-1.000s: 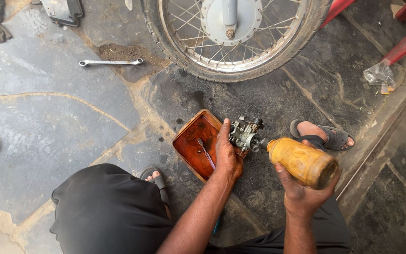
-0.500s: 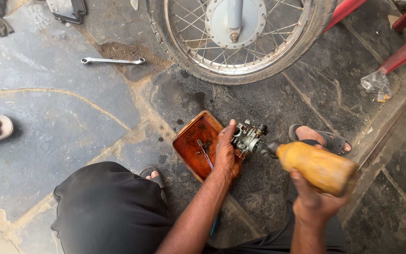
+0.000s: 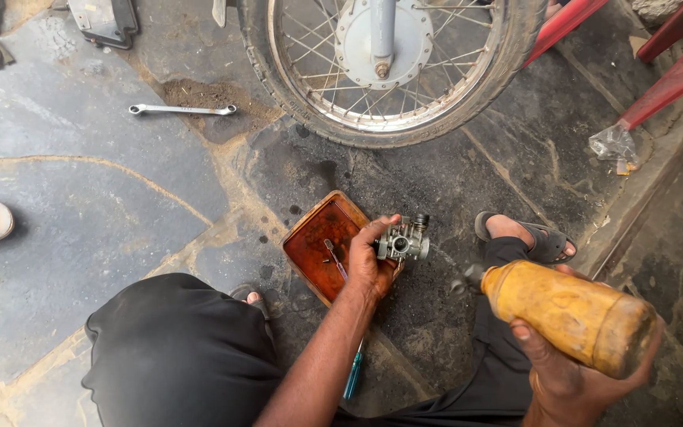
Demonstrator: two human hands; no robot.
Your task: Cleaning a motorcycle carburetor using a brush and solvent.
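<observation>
**Carburettor held over tray, bottle tipped toward it**

A spoked wheel (image 3: 389, 63) stands ahead, a spanner (image 3: 182, 110) on the floor. Left hand (image 3: 369, 265) grips the carburettor (image 3: 405, 241) beside the brown tray (image 3: 319, 241). Right hand (image 3: 575, 379) clasps the yellow bottle (image 3: 567, 312), now tilted lower, nozzle nearer.

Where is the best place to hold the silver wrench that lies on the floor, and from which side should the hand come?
Take the wrench at the middle of its slim straight shank, coming from above with fingers across it. It lies flat on the stone floor, long axis left to right, apart from the wheel, so both long edges look free for a pinch.
</observation>
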